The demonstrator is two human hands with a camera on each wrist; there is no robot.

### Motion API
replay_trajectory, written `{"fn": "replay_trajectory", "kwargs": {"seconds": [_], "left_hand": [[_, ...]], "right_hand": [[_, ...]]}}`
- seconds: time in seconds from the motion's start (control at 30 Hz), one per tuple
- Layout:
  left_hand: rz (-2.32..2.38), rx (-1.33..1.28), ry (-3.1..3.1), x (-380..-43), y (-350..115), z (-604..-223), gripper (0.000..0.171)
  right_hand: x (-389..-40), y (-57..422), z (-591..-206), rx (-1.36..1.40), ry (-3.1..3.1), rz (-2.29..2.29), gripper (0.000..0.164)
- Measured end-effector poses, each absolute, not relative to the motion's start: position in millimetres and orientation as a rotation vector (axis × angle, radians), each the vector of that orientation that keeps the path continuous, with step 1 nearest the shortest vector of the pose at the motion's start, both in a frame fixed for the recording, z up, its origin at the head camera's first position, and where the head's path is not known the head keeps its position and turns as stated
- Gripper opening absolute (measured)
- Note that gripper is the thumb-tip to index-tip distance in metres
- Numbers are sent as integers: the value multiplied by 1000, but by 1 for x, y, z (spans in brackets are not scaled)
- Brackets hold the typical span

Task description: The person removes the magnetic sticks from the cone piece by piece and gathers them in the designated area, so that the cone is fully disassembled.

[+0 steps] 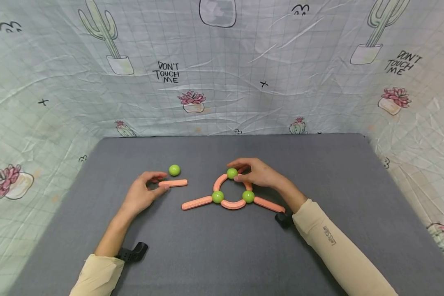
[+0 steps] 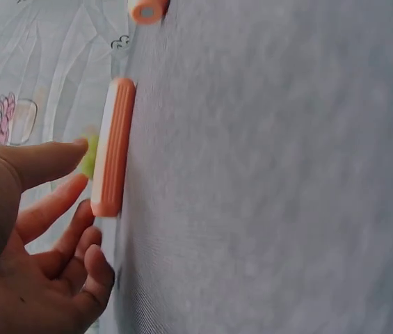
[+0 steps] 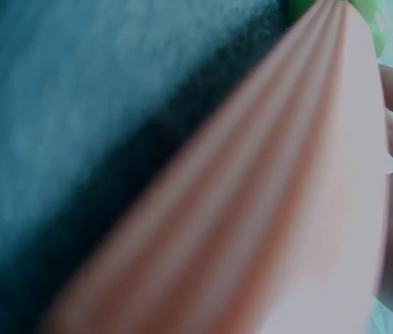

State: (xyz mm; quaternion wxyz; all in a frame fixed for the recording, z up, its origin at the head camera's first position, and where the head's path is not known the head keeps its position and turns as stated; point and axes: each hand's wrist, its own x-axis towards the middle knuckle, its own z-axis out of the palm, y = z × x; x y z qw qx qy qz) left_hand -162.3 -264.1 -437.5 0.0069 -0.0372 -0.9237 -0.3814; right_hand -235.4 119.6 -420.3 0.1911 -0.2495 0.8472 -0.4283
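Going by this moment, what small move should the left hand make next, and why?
Probably the left hand should pinch the loose straight piece and bring it toward the top green ball. Its thumb and fingers are beside one end, the right hand holds that ball, and both lower green balls have an outward straight piece, while none shows at the top.

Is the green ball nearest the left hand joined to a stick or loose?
Loose: in the head view, the green ball sits apart from the nearby orange stick, gray tabletop showing between.
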Motion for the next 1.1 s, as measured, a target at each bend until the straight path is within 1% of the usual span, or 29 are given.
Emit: {"fn": "replay_trajectory", "kwargs": {"seconds": [0.23,0.53,0.77,0.93,1.1], "left_hand": [[-1197,-123,-2804,-156,-249,-430,37],[-1289,-207,-2794,-149,-235,-433,24],[-1445,-394,-2801,-145,-223,-437,23],[-1437,-484,-2812,-142,-217,-437,23],[-1421,-564,-2822,-141,-212,-437,24]], "right_hand": [[-230,121,-414,-694,2469,-1183,42],[-220,117,-410,-711,2594,-1126,34],[-212,116,-409,-738,2624,-1132,28],[-203,114,-408,-764,2592,-1184,26],[-196,108,-403,-835,2604,-1140,23]]}}
